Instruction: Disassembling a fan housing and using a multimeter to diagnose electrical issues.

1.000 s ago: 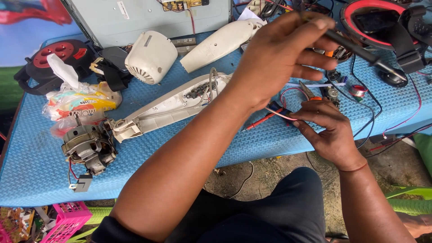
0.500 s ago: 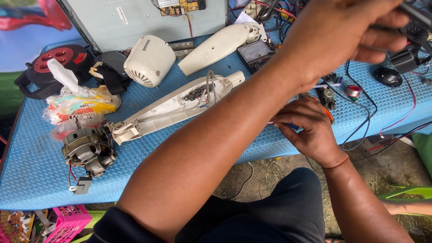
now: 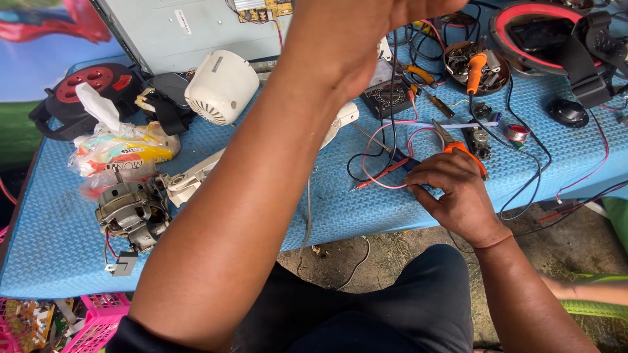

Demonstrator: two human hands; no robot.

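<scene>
At the near edge of the blue surface (image 3: 52,261), around five o'clock from the centre, the right hand (image 3: 458,196) rests with its fingers (image 3: 435,178) curled narrow over a loop of red wire (image 3: 386,171) and the tail of the orange-handled pliers (image 3: 458,145), which lie just at its twelve o'clock. Open room is only at eight o'clock, between the bare motor (image 3: 131,210) and the edge; the far side from one to three o'clock is crowded with a meter (image 3: 389,98), black cables (image 3: 523,170) and a red-rimmed round housing (image 3: 543,33). The left hand (image 3: 366,46) is raised and cut off by the top of the frame, so I cannot tell how its fingers stand; its forearm hides most of a long white casing (image 3: 196,176).
</scene>
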